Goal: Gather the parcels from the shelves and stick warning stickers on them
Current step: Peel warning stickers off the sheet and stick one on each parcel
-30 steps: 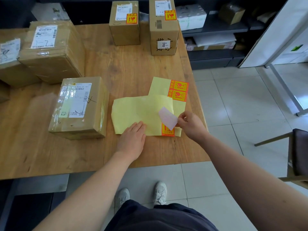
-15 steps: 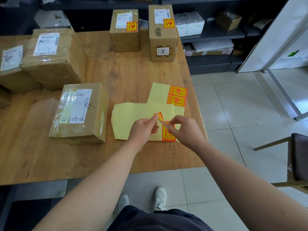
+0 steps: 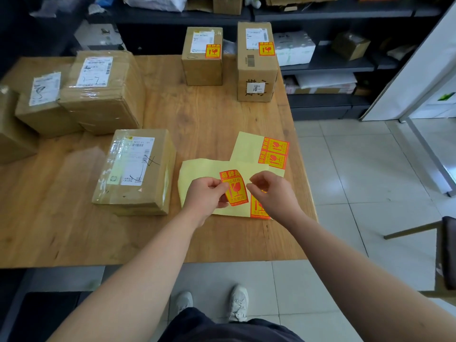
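A red-and-yellow warning sticker, peeled free, is held just above the yellow backing sheet. My left hand pinches its left edge. My right hand has its curled fingertips on the right edge. One sticker remains on this sheet, partly under my right hand. Two more stickers sit on a second sheet behind. The nearest parcel, with no sticker, lies just left of the sheets.
Two parcels bearing stickers stand at the far edge of the wooden table. Unstickered parcels crowd the left side. Dark shelves hold more goods behind. A chair stands on the right.
My right hand peeled the sticker off the sheet. My left hand lifted from the sheet and took the sticker's left edge; the sticker now faces up.
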A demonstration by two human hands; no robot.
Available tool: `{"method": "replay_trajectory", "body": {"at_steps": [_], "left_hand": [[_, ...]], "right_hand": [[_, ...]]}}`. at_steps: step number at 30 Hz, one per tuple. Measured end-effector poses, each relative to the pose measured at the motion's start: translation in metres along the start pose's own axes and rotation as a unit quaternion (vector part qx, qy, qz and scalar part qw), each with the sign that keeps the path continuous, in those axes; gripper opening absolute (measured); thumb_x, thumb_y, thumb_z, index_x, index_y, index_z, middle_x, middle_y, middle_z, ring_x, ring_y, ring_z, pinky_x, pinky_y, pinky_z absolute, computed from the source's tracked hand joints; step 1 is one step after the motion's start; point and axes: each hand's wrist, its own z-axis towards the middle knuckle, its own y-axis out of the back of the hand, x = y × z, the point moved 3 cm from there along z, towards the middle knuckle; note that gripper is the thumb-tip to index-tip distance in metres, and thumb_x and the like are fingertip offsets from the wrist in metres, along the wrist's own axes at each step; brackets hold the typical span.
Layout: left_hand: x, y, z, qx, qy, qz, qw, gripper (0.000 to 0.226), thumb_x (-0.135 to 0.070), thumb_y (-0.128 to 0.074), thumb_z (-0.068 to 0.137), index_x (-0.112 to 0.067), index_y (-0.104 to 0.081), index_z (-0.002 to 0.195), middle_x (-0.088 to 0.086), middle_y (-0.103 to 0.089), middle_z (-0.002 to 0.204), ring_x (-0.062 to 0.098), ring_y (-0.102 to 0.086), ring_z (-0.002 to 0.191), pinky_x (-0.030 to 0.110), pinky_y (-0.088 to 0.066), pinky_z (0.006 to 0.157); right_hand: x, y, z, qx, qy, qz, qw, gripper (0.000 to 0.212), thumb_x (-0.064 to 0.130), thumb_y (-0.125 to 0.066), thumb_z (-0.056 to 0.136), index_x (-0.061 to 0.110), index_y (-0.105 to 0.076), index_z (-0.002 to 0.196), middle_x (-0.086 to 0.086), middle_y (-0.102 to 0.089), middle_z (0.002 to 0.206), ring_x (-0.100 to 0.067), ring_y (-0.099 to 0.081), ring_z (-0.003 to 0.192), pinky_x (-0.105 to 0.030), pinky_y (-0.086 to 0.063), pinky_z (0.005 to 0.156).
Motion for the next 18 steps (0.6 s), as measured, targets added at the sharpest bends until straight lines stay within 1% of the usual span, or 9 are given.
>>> {"method": "replay_trajectory", "body": {"at_steps": [3,5,8,10,12,13,15,16,18], "left_hand": [[-0.004,0.016,-0.006,0.006,-0.007,-0.012,1.0,0.011,-0.011,-0.061,0.093,-0.006,-0.065,0.083,0.009,-0.071,0.08,0.012,-0.067,0.062,0.031,-0.059,0.064],[-0.005,0.029,-0.009,0.003,-0.01,-0.008,1.0,0.011,-0.011,-0.06,0.093,-0.004,-0.065,0.085,0.011,-0.071,0.083,0.017,-0.067,0.067,0.033,-0.06,0.066],[-0.008,0.052,-0.014,-0.002,-0.019,-0.01,1.0,0.011,-0.011,-0.06,0.093,-0.005,-0.065,0.085,0.014,-0.071,0.084,0.021,-0.067,0.069,0.035,-0.06,0.069],[-0.01,0.067,-0.017,-0.001,-0.027,-0.012,1.0,0.01,-0.012,-0.061,0.093,-0.007,-0.065,0.084,0.013,-0.072,0.084,0.019,-0.068,0.068,0.032,-0.059,0.066],[-0.012,0.083,-0.019,0.004,-0.03,-0.015,0.999,0.009,-0.012,-0.061,0.092,-0.007,-0.065,0.086,0.01,-0.072,0.081,0.016,-0.068,0.065,0.029,-0.059,0.063],[-0.013,0.091,-0.02,0.006,-0.031,-0.016,0.999,0.008,-0.011,-0.061,0.092,-0.006,-0.065,0.087,0.009,-0.072,0.08,0.016,-0.068,0.065,0.029,-0.058,0.062],[-0.014,0.108,-0.021,0.011,-0.033,-0.016,0.999,0.007,-0.01,-0.062,0.091,-0.004,-0.066,0.091,0.009,-0.073,0.08,0.018,-0.068,0.066,0.029,-0.058,0.063],[-0.014,0.117,-0.02,0.013,-0.035,-0.016,0.999,0.006,-0.008,-0.063,0.09,-0.003,-0.066,0.092,0.009,-0.073,0.081,0.019,-0.067,0.067,0.029,-0.058,0.063],[-0.015,0.134,-0.019,0.013,-0.051,-0.006,0.999,0.004,-0.004,-0.066,0.087,-0.007,-0.066,0.089,0.008,-0.072,0.081,0.02,-0.067,0.069,0.029,-0.059,0.065]], "right_hand": [[0.017,-0.01,0.002,0.028,-0.015,0.022,0.999,0.011,0.025,-0.063,0.09,0.017,-0.069,0.092,0.01,-0.067,0.084,-0.005,-0.061,0.078,-0.021,-0.051,0.069],[0.029,-0.019,0.002,0.039,-0.019,0.046,0.998,0.012,0.021,-0.061,0.09,0.015,-0.071,0.086,0.008,-0.069,0.08,-0.008,-0.062,0.075,-0.025,-0.052,0.069],[0.049,-0.031,-0.001,0.04,-0.028,0.086,0.995,0.017,0.021,-0.056,0.091,0.015,-0.071,0.086,0.004,-0.071,0.08,-0.013,-0.065,0.079,-0.029,-0.052,0.071],[0.063,-0.04,-0.005,0.041,-0.025,0.098,0.994,0.016,0.026,-0.06,0.09,0.016,-0.071,0.085,0.005,-0.07,0.078,-0.009,-0.064,0.075,-0.026,-0.052,0.066],[0.077,-0.049,-0.007,0.038,-0.015,0.094,0.995,0.012,0.026,-0.066,0.086,0.015,-0.071,0.082,0.005,-0.069,0.075,-0.004,-0.061,0.066,-0.019,-0.048,0.059],[0.083,-0.054,-0.008,0.033,-0.012,0.088,0.996,0.011,0.024,-0.068,0.086,0.014,-0.071,0.081,0.004,-0.069,0.074,-0.005,-0.06,0.065,-0.02,-0.048,0.059],[0.095,-0.063,-0.007,0.022,-0.014,0.086,0.996,0.011,0.021,-0.068,0.086,0.013,-0.071,0.08,0.001,-0.07,0.074,-0.01,-0.061,0.066,-0.027,-0.05,0.061],[0.101,-0.069,-0.007,0.019,-0.017,0.092,0.995,0.011,0.02,-0.067,0.086,0.012,-0.071,0.079,0.0,-0.07,0.073,-0.011,-0.06,0.066,-0.027,-0.05,0.062],[0.113,-0.079,-0.008,0.016,-0.023,0.099,0.995,0.013,0.02,-0.066,0.087,0.011,-0.071,0.079,-0.001,-0.071,0.073,-0.011,-0.06,0.065,-0.023,-0.048,0.061]]}}
